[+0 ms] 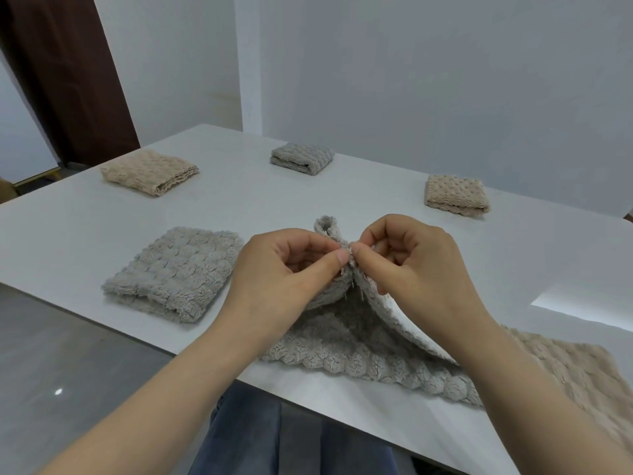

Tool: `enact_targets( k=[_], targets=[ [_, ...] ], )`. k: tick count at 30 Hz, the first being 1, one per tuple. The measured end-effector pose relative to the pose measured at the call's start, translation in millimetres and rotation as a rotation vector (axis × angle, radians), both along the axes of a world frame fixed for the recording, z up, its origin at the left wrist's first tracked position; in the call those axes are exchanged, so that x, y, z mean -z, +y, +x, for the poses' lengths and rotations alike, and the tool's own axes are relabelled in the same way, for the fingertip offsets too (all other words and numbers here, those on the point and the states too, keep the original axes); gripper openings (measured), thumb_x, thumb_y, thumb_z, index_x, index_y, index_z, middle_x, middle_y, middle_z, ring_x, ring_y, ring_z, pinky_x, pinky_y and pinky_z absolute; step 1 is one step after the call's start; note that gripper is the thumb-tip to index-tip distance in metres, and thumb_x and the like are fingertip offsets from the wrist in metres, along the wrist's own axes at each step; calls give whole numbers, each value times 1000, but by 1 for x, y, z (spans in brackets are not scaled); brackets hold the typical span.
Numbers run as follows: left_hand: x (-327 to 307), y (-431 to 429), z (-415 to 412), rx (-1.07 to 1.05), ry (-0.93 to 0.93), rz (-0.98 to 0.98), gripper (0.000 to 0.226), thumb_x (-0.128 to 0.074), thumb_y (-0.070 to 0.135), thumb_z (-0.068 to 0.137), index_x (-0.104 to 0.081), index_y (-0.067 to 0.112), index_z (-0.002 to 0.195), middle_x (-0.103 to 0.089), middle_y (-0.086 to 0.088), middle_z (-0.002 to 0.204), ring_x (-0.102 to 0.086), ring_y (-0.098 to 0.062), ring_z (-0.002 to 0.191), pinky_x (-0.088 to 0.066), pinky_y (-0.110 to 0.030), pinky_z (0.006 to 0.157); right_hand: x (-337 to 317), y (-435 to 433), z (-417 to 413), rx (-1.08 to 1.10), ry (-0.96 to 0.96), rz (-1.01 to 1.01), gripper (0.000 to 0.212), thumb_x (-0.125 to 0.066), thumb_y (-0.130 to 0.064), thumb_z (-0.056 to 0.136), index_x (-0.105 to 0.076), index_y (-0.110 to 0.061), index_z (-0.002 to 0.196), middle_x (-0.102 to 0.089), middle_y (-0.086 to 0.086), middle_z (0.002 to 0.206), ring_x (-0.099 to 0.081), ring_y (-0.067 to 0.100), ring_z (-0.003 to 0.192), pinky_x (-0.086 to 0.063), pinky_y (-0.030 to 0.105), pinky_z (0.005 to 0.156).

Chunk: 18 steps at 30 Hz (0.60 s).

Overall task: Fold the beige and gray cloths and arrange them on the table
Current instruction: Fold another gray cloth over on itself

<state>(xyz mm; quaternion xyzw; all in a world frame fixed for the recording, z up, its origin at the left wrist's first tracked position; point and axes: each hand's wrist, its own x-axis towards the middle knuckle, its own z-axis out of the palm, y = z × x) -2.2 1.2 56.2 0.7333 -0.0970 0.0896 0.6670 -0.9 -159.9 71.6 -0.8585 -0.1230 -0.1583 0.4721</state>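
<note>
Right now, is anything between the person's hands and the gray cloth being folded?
Nothing visible. The left hand and right hand both pinch the gray cloth directly at its raised edge.

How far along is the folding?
Done: four folded cloths lie apart on the table: far-left beige cloth, far gray cloth, far-right beige cloth, near-left gray cloth. In hand: left hand and right hand pinch the unfolded gray cloth, lifted mid-fold. Left: finishing it, then the flat beige cloth at near right.
</note>
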Motion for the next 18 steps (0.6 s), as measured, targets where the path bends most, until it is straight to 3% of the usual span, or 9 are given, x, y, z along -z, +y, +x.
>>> enact_targets(
  k=[8,11,14,18],
  targets=[
    [0,0,2,-37,-19,52,7,-72,13,79,-76,18,76,-74,1,67,-71,-16,68,-59,-43,75,2,1,1,-4,-4,1,13,-70,-23,80,-63,-21,70,-58,-7,57,-53,13,52,-50,35,56],
    [-2,4,5,-35,-41,72,9,-70,8,80,-76,14,75,-73,-2,67,-71,-20,67,-59,-45,74,-1,-2,1,-34,-26,-44,13,-69,-26,83,-62,-23,72,-59,-5,57,-51,9,49,-44,26,53],
    [-7,11,9,-36,-88,106,10,-68,5,81,-74,11,75,-72,-5,67,-69,-25,67,-58,-46,72,-12,-11,4,-129,-24,-272,9,-67,-31,86,-62,-26,80,-60,-6,55,-51,8,49,-37,18,54],
    [-21,21,17,-17,-149,132,7,-64,12,76,-68,10,70,-67,-11,65,-62,-30,63,-54,-45,69,-30,-21,10,-192,-70,-720,9,-62,-37,87,-60,-30,90,-56,-17,57,-54,3,58,-38,22,57]
  ],
)
